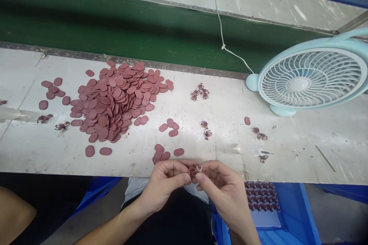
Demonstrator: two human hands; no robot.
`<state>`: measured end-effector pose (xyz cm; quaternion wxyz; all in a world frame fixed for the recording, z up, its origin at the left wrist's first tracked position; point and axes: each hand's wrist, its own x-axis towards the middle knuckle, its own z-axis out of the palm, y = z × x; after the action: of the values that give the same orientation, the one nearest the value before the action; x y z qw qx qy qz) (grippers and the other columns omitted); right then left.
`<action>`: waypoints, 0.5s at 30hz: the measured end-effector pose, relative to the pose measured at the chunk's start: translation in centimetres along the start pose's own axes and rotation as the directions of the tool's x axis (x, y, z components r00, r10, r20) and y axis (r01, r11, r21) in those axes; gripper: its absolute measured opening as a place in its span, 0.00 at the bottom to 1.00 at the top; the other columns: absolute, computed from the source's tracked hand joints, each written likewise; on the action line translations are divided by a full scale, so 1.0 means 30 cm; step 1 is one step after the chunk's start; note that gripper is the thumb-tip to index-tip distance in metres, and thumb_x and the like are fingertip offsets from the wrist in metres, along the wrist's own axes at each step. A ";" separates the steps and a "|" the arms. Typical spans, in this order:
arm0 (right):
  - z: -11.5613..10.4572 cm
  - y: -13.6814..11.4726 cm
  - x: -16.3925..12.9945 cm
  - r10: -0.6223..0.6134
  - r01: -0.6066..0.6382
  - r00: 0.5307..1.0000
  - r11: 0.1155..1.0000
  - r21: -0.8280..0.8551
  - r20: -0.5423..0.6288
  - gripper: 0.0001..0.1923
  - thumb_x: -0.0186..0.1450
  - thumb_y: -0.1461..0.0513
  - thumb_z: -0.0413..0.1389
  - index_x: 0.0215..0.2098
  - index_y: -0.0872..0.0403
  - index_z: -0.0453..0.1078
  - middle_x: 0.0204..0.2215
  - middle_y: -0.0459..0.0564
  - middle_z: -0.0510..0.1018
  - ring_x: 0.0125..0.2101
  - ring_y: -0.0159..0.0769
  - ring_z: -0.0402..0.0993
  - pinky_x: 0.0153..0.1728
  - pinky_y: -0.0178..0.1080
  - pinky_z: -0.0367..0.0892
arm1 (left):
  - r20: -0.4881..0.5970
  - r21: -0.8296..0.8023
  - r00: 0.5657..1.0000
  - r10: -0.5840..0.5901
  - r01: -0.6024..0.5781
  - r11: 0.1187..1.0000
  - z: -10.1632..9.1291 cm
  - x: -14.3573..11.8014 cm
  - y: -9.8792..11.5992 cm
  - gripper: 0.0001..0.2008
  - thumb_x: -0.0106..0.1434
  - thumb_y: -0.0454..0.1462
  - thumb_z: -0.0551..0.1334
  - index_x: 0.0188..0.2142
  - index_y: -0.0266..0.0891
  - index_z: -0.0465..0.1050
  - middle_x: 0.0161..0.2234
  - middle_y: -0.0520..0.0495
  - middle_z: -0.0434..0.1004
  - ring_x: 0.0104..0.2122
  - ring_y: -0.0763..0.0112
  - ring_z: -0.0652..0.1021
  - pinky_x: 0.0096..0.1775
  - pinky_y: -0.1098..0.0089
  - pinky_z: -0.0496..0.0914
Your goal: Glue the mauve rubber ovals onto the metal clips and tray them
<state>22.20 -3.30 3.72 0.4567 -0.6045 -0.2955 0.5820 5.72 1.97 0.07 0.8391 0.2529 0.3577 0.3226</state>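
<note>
My left hand and my right hand meet at the table's front edge, fingertips pinched on a small dark-red part with a shiny, pale ring-like bit. Fingers cover much of it. Just beyond my left hand lie flat oval maroon pieces, and a further small group of ovals sits behind those. A large heap of the same ovals spreads to the left. Small dark-red parts with silvery bits rest beyond my right hand, with another cluster of them farther back.
A light-blue fan stands at the right, its white cord running upward. Below the table edge, a blue bin holds rows of dark-red parts. A green strip crosses behind the white table. Another person's arm shows lower left.
</note>
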 end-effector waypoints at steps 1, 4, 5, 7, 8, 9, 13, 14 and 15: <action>-0.003 -0.004 0.002 0.002 -0.003 1.000 1.000 0.024 0.024 0.07 0.65 0.58 0.65 0.38 0.52 0.76 0.35 0.49 0.84 0.33 0.33 0.80 0.34 0.32 0.76 | -0.001 0.015 1.000 0.002 -0.002 1.000 0.000 -0.001 -0.001 0.02 0.59 0.33 0.72 0.30 0.38 0.82 0.45 0.42 0.84 0.40 0.62 0.83 0.42 0.66 0.76; -0.011 -0.012 0.008 0.014 -0.018 0.998 0.998 0.064 0.062 0.06 0.65 0.59 0.65 0.38 0.52 0.76 0.34 0.46 0.83 0.31 0.30 0.79 0.34 0.31 0.76 | -0.004 0.043 1.000 0.007 -0.007 0.999 0.007 -0.004 -0.002 0.03 0.58 0.34 0.72 0.29 0.38 0.83 0.44 0.41 0.85 0.41 0.61 0.82 0.43 0.65 0.75; -0.012 -0.013 0.010 0.013 -0.017 0.998 0.998 0.068 0.062 0.05 0.65 0.59 0.66 0.38 0.51 0.77 0.33 0.46 0.83 0.31 0.30 0.79 0.34 0.31 0.76 | -0.004 0.041 1.000 0.007 -0.006 0.999 0.011 -0.006 -0.002 0.03 0.59 0.34 0.72 0.28 0.38 0.83 0.44 0.41 0.85 0.40 0.62 0.82 0.43 0.65 0.75; -0.010 -0.011 0.010 0.000 -0.004 0.999 0.996 0.083 0.048 0.06 0.64 0.59 0.66 0.38 0.51 0.77 0.32 0.45 0.83 0.30 0.30 0.79 0.34 0.31 0.76 | -0.007 0.019 1.000 0.009 -0.008 1.000 0.021 -0.009 -0.001 0.04 0.59 0.35 0.72 0.28 0.38 0.83 0.44 0.42 0.85 0.37 0.64 0.82 0.41 0.66 0.75; -0.008 -0.008 0.009 -0.005 0.002 0.999 0.996 0.094 0.036 0.06 0.64 0.59 0.66 0.38 0.51 0.77 0.32 0.45 0.83 0.30 0.30 0.80 0.34 0.32 0.76 | -0.012 0.005 1.000 0.012 -0.012 1.000 0.026 -0.010 -0.002 0.04 0.59 0.35 0.72 0.28 0.39 0.84 0.44 0.42 0.85 0.36 0.64 0.82 0.40 0.66 0.75; -0.005 -0.005 0.008 -0.009 0.006 1.000 0.995 0.104 0.024 0.06 0.64 0.59 0.66 0.38 0.51 0.77 0.31 0.46 0.83 0.30 0.31 0.80 0.34 0.32 0.77 | -0.018 -0.008 1.000 0.016 -0.016 1.000 0.030 -0.011 -0.002 0.04 0.59 0.35 0.72 0.28 0.39 0.84 0.44 0.42 0.85 0.36 0.65 0.81 0.39 0.66 0.75; 0.008 0.008 0.005 -0.022 0.025 0.999 0.994 0.111 -0.037 0.07 0.63 0.58 0.66 0.38 0.52 0.77 0.33 0.49 0.84 0.31 0.34 0.81 0.35 0.35 0.78 | -0.044 -0.017 0.999 0.031 -0.032 0.999 0.037 -0.009 -0.009 0.03 0.59 0.35 0.72 0.29 0.40 0.84 0.43 0.42 0.85 0.37 0.64 0.82 0.39 0.67 0.75; 0.011 0.011 0.006 -0.030 0.035 0.998 0.993 0.116 -0.046 0.07 0.63 0.58 0.66 0.38 0.52 0.77 0.33 0.49 0.84 0.32 0.34 0.81 0.35 0.35 0.78 | -0.051 -0.011 0.998 0.035 -0.036 0.999 0.036 -0.007 -0.014 0.03 0.59 0.35 0.72 0.29 0.40 0.84 0.44 0.42 0.85 0.38 0.63 0.82 0.39 0.67 0.75; 0.013 0.015 0.008 -0.040 0.047 0.998 0.991 0.125 -0.053 0.07 0.63 0.58 0.66 0.38 0.52 0.77 0.33 0.49 0.84 0.32 0.34 0.81 0.35 0.35 0.78 | -0.059 -0.002 0.997 0.041 -0.041 0.999 0.036 -0.006 -0.020 0.03 0.59 0.35 0.72 0.29 0.40 0.84 0.44 0.42 0.85 0.39 0.63 0.82 0.40 0.66 0.75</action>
<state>21.78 -3.21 3.25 0.5138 -0.5822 -0.2597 0.5741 6.66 1.25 0.43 0.8219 0.2491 0.3764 0.3475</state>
